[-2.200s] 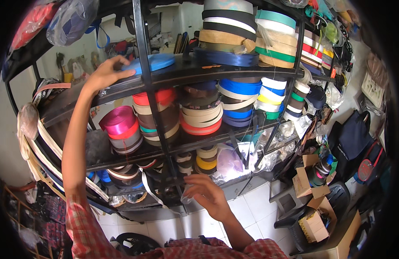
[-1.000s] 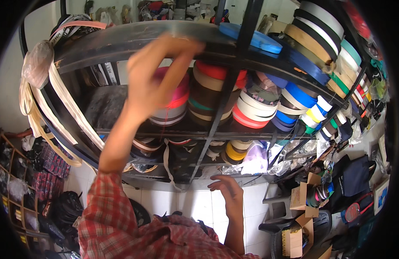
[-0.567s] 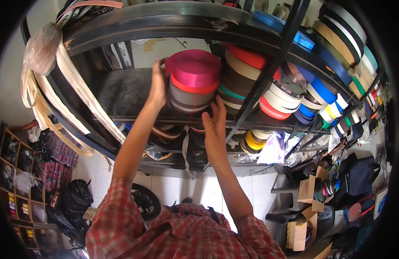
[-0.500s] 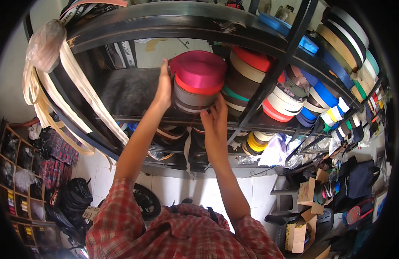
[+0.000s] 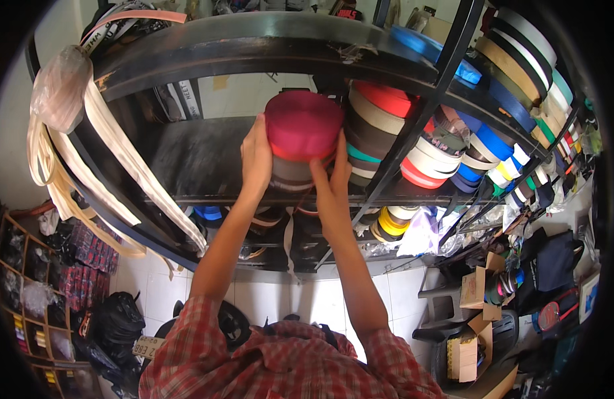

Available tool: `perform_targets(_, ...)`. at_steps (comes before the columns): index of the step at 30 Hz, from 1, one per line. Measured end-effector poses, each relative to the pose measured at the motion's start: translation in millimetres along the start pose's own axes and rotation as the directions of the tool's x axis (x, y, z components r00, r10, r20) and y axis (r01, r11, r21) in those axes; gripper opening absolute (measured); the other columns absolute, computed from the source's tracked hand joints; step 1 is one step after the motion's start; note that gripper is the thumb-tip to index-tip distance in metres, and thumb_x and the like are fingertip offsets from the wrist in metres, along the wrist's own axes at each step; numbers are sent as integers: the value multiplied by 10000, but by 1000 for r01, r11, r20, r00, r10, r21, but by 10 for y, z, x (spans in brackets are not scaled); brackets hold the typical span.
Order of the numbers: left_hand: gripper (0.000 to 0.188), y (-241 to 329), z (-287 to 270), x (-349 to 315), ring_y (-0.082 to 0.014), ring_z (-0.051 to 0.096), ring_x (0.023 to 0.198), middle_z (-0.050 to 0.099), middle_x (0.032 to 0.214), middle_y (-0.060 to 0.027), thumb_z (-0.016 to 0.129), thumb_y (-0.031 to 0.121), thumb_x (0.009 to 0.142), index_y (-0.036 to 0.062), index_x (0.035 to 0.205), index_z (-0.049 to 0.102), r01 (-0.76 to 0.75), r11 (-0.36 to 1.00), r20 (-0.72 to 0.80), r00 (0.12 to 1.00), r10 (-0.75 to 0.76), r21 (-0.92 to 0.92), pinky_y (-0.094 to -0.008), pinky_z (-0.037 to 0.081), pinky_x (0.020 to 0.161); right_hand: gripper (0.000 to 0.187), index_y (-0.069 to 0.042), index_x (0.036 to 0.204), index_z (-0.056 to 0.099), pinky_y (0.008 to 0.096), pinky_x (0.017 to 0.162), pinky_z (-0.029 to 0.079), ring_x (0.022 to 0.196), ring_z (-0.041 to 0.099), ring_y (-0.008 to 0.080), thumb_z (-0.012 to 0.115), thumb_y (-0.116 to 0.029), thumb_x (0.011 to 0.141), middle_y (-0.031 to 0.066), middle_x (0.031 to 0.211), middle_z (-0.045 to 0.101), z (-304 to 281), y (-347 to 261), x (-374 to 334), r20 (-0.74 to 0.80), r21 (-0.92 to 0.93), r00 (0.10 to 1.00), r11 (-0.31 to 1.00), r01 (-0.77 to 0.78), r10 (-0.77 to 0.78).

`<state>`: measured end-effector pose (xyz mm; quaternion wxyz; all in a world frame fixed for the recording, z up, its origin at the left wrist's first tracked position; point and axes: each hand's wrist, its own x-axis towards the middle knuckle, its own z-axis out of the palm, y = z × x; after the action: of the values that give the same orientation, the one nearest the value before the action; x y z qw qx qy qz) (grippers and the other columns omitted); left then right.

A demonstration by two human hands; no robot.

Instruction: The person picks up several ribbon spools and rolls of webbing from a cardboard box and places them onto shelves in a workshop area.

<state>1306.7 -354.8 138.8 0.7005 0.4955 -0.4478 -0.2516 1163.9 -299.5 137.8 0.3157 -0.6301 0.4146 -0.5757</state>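
A magenta roll of webbing tape [image 5: 304,123] sits on top of a stack on the shelf. Under it show a narrow red band and grey-brown rolls [image 5: 290,176]. My left hand [image 5: 256,159] presses against the roll's left side, its fingers partly hidden behind it. On the right, my right hand [image 5: 331,189] has its thumb at the roll's lower front edge and its fingers up along the side. The roll is held between both hands. Whether it still rests on the stack I cannot tell.
Right of the stack stand more webbing rolls [image 5: 380,123], then a slanting black shelf post [image 5: 413,120]. A black upper shelf edge [image 5: 254,53] runs overhead. Cream straps [image 5: 114,133] hang at the left. Yellow and black rolls [image 5: 391,223] lie on the lower shelf.
My right fingers have risen along the magenta roll's right side, and my left hand grips it closer. The magenta roll looks darker and slightly tilted. The view has shifted a little.
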Motion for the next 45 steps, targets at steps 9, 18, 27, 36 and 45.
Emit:
perform_targets(9,542,15,-45,-112,-384,580,1055,610,1132,-267,306,387,1008,-61,1210,536,-48,996,-11,999,49,78,-365,403,942,747,-20,1495,113,442,1093,229,1326,286,380,560,-235,936,274,1461,230,164,156,66,-35,87,966,962,257,-255)
perform_targets(18,504,129,-9,-912,-225,575,1050,605,1151,-167,237,320,1033,-54,1274,472,-353,928,-195,908,371,123,-334,428,926,939,18,1481,64,438,1120,184,1376,221,340,670,-222,804,237,1486,179,-221,-222,-417,65,-68,941,939,337,-333)
perform_targets(27,486,1130,1041,-1466,-239,584,1031,593,1125,-169,299,294,984,-73,1234,496,-602,694,-93,725,682,395,-341,444,907,1085,26,1471,-56,451,1111,199,1385,190,345,729,-281,787,235,1501,73,-1492,-504,-554,-41,73,927,924,375,-373)
perform_targets(36,526,2093,2170,-1191,-340,553,1135,560,1224,-224,335,347,997,-69,1296,455,-819,566,-52,572,819,-91,-361,400,967,951,-15,1487,-22,418,1116,191,1383,211,301,664,-225,863,213,1518,117,-2522,-1080,222,-269,-31,680,712,701,-682)
perform_targets(45,588,2921,2828,-345,-435,516,1147,584,1190,-265,283,518,975,71,1237,562,-640,764,-173,745,644,87,-481,378,976,771,-44,1501,91,347,1110,228,1341,306,247,568,-274,940,147,1474,298,-2776,-1599,1751,-220,325,682,606,726,-698)
